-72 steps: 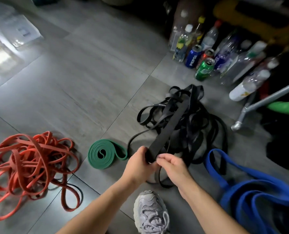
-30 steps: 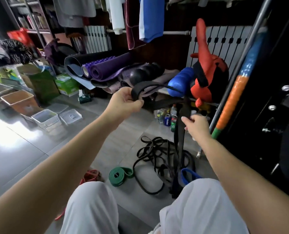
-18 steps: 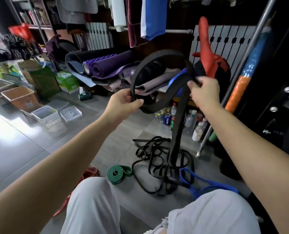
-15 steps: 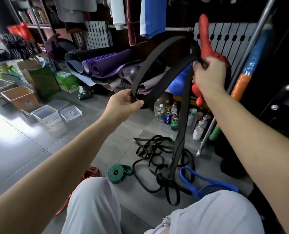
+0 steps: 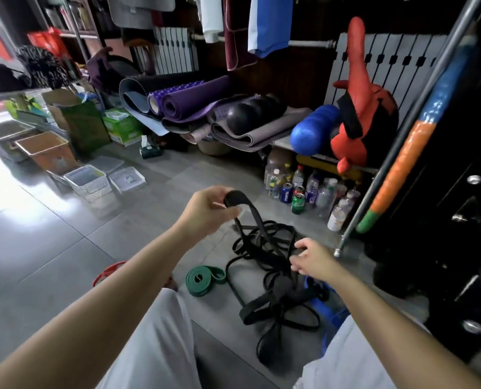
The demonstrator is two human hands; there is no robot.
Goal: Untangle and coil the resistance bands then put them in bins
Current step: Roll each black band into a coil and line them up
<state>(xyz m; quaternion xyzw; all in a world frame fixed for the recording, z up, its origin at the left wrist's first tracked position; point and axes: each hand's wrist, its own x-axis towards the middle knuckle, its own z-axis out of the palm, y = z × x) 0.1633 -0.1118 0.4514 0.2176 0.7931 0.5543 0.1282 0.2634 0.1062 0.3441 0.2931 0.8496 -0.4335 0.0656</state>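
Observation:
My left hand (image 5: 207, 210) pinches the folded top end of a wide black resistance band (image 5: 254, 217), which hangs down into the tangled pile of black bands (image 5: 273, 276) on the grey floor. My right hand (image 5: 308, 258) is lower, just above the pile, its fingers curled around a black strand. A green band (image 5: 201, 279) lies coiled left of the pile. A blue band (image 5: 327, 313) shows under my right arm. A bit of the red band (image 5: 107, 273) peeks out behind my left forearm. Clear plastic bins (image 5: 89, 182) stand at the left.
Bottles and cans (image 5: 308, 192) crowd the floor behind the pile. A slanted metal pole (image 5: 396, 136) with orange and blue padding rises at the right. Rolled mats (image 5: 194, 105), a blue foam roller (image 5: 313, 130) and boxes line the back. My white-trousered knees fill the bottom.
Both hands have come down from chest height. The raised loop of black band has dropped; my right hand has moved from the high loop down to a strand near the pile.

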